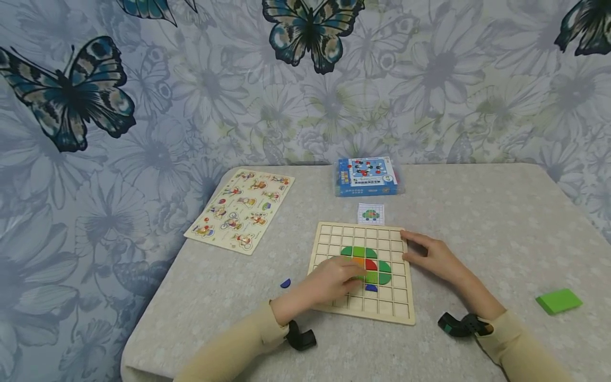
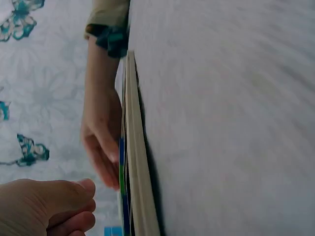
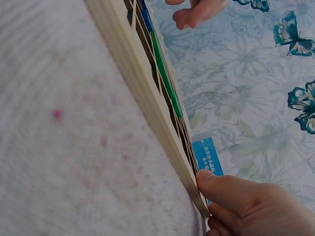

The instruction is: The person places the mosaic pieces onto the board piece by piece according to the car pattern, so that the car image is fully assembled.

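Observation:
A square wooden grid board [image 1: 401,307] lies on the table, with green, red, orange and blue flat pieces set in its middle cells. My left hand [image 1: 334,278] hovers over the board's left half, fingers loosely bent and covering some cells. No piece shows between its thumb and fingers in the left wrist view. At the far right corner, my right hand [image 1: 436,257] grips the board's edge, its thumb on the rim in the right wrist view. A blue piece [image 1: 371,288] sits in a lower cell; another blue piece [image 1: 285,283] lies on the cloth left of the board.
A small pattern card [image 1: 371,214] lies just behind the board, with a blue box [image 1: 366,176] farther back. A picture board [image 1: 241,209] lies at the left edge. The green block [image 1: 559,301] is at the right. Behind the table stands a butterfly-patterned wall.

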Tool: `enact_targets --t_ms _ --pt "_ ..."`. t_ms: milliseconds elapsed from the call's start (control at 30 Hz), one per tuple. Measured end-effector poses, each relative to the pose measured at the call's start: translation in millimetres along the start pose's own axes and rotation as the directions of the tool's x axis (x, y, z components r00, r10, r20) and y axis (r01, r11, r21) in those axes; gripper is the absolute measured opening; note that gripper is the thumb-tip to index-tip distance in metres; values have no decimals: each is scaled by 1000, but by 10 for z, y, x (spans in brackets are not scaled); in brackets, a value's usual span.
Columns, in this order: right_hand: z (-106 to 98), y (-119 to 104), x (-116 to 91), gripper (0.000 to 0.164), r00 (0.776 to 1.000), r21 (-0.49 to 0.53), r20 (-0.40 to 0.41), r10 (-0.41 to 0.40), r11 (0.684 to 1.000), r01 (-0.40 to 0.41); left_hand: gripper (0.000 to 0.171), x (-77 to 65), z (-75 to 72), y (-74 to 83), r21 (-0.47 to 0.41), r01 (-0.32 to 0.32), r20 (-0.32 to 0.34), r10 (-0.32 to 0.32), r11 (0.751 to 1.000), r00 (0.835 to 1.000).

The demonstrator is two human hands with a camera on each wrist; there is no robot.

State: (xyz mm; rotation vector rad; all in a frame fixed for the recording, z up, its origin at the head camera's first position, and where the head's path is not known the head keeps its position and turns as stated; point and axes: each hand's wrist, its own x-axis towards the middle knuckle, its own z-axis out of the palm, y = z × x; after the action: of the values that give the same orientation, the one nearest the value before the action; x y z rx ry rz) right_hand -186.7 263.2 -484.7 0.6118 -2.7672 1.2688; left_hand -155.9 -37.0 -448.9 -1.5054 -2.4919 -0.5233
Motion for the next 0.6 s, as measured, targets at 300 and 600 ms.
enact_targets --t_ms 300,600 --pt "-15 -41 10 59 1000 -33 22 9 999 -9 22 -886 -372 -371 -3 343 -88 -342 939 936" --pt "-8 -46 -18 58 1000 -36 17 12 999 -11 21 -1353 -377 -425 -43 381 -109 -383 924 917"
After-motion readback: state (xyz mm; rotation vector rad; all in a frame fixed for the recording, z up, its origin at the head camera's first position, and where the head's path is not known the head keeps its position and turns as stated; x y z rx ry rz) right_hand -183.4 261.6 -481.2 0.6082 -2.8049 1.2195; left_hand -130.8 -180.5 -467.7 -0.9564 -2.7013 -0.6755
